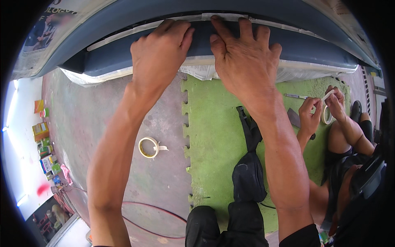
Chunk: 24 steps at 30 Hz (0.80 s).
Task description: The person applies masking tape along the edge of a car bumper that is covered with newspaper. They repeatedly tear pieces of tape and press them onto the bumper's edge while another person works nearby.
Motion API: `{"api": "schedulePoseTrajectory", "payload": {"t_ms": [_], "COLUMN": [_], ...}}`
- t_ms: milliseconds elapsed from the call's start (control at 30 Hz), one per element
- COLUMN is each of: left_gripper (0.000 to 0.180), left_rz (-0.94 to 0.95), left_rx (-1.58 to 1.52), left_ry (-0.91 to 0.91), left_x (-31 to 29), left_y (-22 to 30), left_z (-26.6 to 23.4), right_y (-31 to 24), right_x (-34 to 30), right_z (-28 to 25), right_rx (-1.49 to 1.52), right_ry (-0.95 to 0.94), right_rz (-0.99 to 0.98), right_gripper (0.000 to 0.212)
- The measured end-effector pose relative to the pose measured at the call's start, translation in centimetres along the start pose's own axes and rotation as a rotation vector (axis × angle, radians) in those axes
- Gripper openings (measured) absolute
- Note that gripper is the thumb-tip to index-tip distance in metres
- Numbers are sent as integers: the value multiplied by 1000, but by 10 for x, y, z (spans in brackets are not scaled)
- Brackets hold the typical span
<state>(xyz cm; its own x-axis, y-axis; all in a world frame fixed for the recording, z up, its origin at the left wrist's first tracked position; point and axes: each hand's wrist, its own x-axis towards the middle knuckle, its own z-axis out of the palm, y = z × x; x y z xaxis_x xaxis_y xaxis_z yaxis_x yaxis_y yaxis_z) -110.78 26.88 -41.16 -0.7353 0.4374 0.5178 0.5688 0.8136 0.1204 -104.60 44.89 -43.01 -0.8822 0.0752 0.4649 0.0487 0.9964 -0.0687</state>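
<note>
A dark blue-grey panel (304, 47) of a vehicle body curves across the top, with pale masking tape (113, 38) along the dark gap at its upper edge. My left hand (158, 53) rests over this edge with bent fingers drawn together; whatever the fingertips grip is hidden. Beside it, my right hand (247, 61) lies on the panel with spread fingers, its index fingertip touching a whiter tape piece (224, 17). Masking paper (201, 71) printed like newspaper hangs below the panel. On the floor between my forearms sits a tape roll (148, 147) with a loose end.
A co-worker's hands (323, 107) at the right hold a light strip near another tape roll (327, 115). A cutter knife (295, 96) and a black bag (249, 175) lie on the green foam mat (210, 164). A red hose (158, 212) crosses the floor; several cans (46, 151) line the left wall.
</note>
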Motion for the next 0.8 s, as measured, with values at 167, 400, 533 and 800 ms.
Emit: {"api": "schedulePoseTrajectory", "payload": {"t_ms": [167, 400, 533, 800], "left_gripper": [9, 31, 28, 15], "left_rz": [344, 525, 462, 99], "left_rx": [108, 444, 392, -17], "left_ry": [76, -19, -341, 22], "left_x": [29, 54, 58, -54], "left_y": [-4, 29, 35, 19], "left_z": [12, -8, -11, -13], "right_y": [0, 4, 6, 19], "right_x": [1, 1, -1, -7], "right_z": [-3, -10, -10, -2], "right_rx": [49, 87, 121, 81], "right_ry": [-16, -59, -21, -25], "right_rz": [17, 53, 33, 3], "right_gripper": [41, 40, 39, 47]}}
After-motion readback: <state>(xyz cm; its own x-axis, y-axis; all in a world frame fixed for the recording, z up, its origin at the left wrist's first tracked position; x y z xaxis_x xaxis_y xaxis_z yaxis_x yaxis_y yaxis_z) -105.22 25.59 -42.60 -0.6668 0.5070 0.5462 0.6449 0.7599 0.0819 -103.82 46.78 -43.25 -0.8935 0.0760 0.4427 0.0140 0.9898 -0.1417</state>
